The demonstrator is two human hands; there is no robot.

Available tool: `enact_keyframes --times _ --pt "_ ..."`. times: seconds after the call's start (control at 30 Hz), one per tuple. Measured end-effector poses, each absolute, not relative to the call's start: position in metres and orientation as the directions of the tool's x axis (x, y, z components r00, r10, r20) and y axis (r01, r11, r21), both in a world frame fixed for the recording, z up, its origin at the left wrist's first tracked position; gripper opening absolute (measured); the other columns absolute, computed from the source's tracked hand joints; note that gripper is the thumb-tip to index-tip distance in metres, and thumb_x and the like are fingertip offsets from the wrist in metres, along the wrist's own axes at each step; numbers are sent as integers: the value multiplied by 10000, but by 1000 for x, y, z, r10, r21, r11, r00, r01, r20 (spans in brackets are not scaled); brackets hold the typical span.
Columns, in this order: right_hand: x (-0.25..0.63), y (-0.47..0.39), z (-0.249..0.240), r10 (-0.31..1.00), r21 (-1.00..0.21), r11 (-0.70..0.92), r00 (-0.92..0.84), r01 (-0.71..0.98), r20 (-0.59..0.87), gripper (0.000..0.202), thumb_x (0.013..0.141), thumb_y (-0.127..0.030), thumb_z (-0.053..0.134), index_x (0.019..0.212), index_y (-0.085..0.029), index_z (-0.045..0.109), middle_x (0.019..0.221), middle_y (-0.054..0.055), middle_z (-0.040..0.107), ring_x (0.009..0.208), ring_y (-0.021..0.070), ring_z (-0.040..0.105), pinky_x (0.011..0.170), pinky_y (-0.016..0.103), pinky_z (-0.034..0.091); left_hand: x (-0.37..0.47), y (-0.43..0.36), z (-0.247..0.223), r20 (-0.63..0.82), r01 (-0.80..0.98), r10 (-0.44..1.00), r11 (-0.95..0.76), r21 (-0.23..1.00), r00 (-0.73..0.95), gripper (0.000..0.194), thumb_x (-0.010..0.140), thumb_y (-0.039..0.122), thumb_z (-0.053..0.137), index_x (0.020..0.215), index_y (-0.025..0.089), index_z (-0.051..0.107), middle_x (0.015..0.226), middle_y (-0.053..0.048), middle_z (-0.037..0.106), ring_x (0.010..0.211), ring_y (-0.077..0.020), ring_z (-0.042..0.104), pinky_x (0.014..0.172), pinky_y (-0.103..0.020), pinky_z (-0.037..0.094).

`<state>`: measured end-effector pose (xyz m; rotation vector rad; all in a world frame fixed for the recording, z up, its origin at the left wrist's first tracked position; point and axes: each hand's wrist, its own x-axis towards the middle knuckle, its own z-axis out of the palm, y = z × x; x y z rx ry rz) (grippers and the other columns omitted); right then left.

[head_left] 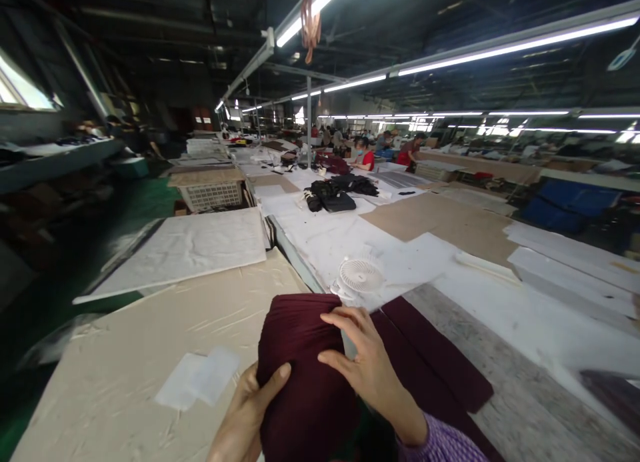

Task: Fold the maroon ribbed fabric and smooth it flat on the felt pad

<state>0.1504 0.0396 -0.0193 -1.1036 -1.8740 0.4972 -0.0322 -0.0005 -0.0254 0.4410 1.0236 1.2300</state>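
Note:
A thick bundle of maroon fabric [305, 375], with many layered edges showing near its top, is held up in front of me. My left hand [250, 402] grips its left side, thumb on the near face and the other fingers behind. At its upper right edge is my right hand [363, 355], thumb and fingers spread apart, fingertips at or just touching the cloth. More maroon fabric pieces [440, 362] lie flat on the table to the right.
A small white fan [360, 274] stands beyond the bundle. Two white squares [200, 379] lie on the beige-covered surface [125, 355] at left. Black garments [340, 192] sit farther along the white table [320, 239], near a plastic crate [213, 194]. Other people work in the distance.

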Motion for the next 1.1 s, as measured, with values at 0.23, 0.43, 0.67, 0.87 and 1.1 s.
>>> enact_keyframes --times 0.23,0.43,0.67,0.87,1.1 --pt "154 39 -11 947 -892 289 -243 348 211 423 689 -306 777 1084 -257 635 953 0 548 924 178 530 857 325 431 -41 -4 -28 -396 -507 917 361 782 43 400 576 308 825 927 141 731 847 -107 767 869 -310 703 753 -359 566" --pt "154 38 -4 968 -913 157 -244 376 65 446 622 -283 811 1031 -226 643 919 -5 566 857 173 532 790 311 434 -51 -4 -31 -381 -464 923 357 811 45 412 566 313 831 932 147 740 815 -97 768 724 -273 714 679 -324 562" --pt "137 30 -13 936 -824 293 -322 484 144 274 727 -314 748 970 -199 693 1039 56 638 1016 243 562 890 349 439 -46 0 -44 -392 -559 920 335 758 19 371 601 299 817 920 133 730 810 -98 767 810 -284 714 772 -355 560" --pt "126 28 -51 920 -717 316 -386 622 71 150 881 -258 556 970 -180 648 951 70 672 894 223 630 820 326 473 -40 10 -74 -467 -749 884 332 574 34 356 680 424 747 879 129 721 899 -125 762 967 -306 683 933 -406 507" --pt "121 25 -109 845 -795 323 -535 513 -2 224 869 -246 568 1076 -196 640 1057 65 671 943 205 648 836 277 486 -55 7 -130 -564 -775 823 394 494 59 343 735 366 685 967 114 701 952 -145 751 1048 -333 647 948 -452 493"
